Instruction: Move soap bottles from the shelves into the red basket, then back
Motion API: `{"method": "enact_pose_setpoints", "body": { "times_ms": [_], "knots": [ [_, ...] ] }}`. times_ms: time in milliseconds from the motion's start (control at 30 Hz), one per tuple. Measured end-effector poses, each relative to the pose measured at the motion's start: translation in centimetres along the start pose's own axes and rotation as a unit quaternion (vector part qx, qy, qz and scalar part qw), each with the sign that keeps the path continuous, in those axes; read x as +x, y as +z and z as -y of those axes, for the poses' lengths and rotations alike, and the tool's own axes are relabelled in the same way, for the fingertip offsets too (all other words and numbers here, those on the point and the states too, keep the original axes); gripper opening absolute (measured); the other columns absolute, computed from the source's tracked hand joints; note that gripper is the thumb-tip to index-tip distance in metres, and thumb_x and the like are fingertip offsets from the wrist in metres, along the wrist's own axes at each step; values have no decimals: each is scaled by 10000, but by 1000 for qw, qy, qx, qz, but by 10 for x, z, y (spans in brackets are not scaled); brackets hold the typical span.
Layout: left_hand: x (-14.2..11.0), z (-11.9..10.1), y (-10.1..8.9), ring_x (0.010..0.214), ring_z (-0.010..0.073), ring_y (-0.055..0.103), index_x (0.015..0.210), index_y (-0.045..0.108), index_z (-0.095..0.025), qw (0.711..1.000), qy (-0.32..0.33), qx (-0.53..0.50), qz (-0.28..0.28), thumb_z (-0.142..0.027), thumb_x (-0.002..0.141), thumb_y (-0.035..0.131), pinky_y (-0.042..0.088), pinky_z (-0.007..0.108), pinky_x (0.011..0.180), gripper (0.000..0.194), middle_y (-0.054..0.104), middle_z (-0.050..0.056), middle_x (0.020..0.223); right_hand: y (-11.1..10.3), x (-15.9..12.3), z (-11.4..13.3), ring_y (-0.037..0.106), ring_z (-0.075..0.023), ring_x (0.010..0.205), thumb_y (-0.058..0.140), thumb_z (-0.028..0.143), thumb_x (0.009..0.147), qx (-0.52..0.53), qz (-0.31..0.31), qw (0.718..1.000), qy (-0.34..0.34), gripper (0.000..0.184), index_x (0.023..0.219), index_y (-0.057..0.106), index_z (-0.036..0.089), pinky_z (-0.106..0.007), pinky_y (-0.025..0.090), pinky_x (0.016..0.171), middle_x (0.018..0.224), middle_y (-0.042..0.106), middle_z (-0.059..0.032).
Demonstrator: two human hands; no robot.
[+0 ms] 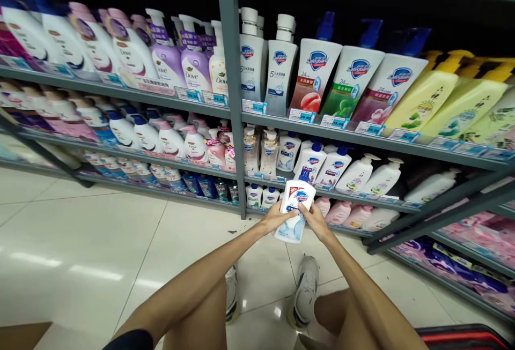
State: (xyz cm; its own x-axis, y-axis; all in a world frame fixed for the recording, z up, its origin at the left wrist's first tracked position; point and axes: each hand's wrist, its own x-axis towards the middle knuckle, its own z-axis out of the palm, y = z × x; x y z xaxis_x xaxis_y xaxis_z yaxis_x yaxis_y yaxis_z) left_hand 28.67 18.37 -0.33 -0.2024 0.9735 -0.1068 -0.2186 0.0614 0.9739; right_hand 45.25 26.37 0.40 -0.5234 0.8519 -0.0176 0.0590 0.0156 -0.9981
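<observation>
A white Safeguard body wash bottle (295,226) with a blue pump top is held upright in front of the lower shelves, its label facing me. My left hand (276,218) is closed on its left side, the thumb lying across the front. My right hand (314,220) grips the right side, the thumb also on the label. Behind the held bottle, similar white bottles with blue tops (309,162) stand on the middle shelf. Small white bottles (261,197) sit on the bottom shelf just to its left.
Large Safeguard bottles (316,74) and Dove bottles (167,66) line the upper shelf, either side of a grey upright post (230,34). My shoes (306,285) are on the tiled floor (100,237). A brown box corner (24,334) and a red-and-black edge (462,337) show at the bottom.
</observation>
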Motion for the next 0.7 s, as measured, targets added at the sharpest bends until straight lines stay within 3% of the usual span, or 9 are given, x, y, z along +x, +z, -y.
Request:
{"method": "enact_pose_setpoints", "body": {
  "times_ms": [200,400,700],
  "knots": [
    [5,2,-4,1015,265,733,1185,718,-143,1000,10,1,5,-480,698,952,591,362,891,637,783,138,1158,-1,6,0,750,-275,1059,796,551,827,-30,3,999,-14,512,1193,720,201,-378,609,925,1210,775,-110],
    [12,3,-2,1082,267,722,1288,676,-142,998,53,14,15,-536,725,925,582,354,926,731,763,155,1228,-5,8,7,744,-292,1099,815,499,816,-2,12,1000,-21,444,1158,731,228,-399,611,949,1225,773,-106],
    [13,4,6,1046,286,734,1266,684,-127,1000,20,6,23,-643,701,903,591,377,888,796,769,176,1201,-10,8,2,752,-326,1083,765,570,842,-54,-17,998,-15,445,1118,735,222,-433,613,921,1186,784,-112]
  ]
}}
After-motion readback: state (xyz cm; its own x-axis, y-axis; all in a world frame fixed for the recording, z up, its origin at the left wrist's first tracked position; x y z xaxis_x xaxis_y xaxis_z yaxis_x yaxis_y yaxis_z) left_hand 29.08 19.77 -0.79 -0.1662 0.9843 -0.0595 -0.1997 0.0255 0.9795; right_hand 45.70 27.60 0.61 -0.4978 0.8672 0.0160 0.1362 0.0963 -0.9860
